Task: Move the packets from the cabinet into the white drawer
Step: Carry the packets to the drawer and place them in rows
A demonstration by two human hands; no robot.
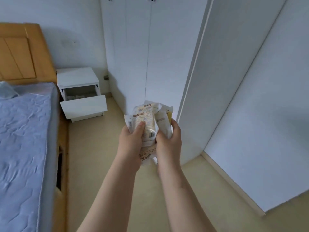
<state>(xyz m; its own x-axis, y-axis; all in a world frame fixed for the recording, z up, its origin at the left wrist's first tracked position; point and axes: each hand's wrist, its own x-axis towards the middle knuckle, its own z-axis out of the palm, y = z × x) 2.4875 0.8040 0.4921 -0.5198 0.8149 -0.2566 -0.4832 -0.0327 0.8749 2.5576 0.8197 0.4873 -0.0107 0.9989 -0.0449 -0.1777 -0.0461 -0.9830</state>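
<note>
A: From where does the single view look?
B: From the person's head, facing forward and down, wide-angled.
A: What sits nearest?
B: The left hand and right hand, holding crinkled white printed packets at centre. The blue quilted mattress runs along the near left. The open white drawer lies far left.

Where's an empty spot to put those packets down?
The nightstand top, between headboard and wardrobe, looks bare. So does the floor between bed and wardrobe. The open white drawer already holds some things, so it is more crowded. The left hand and right hand grip the packets.
</note>
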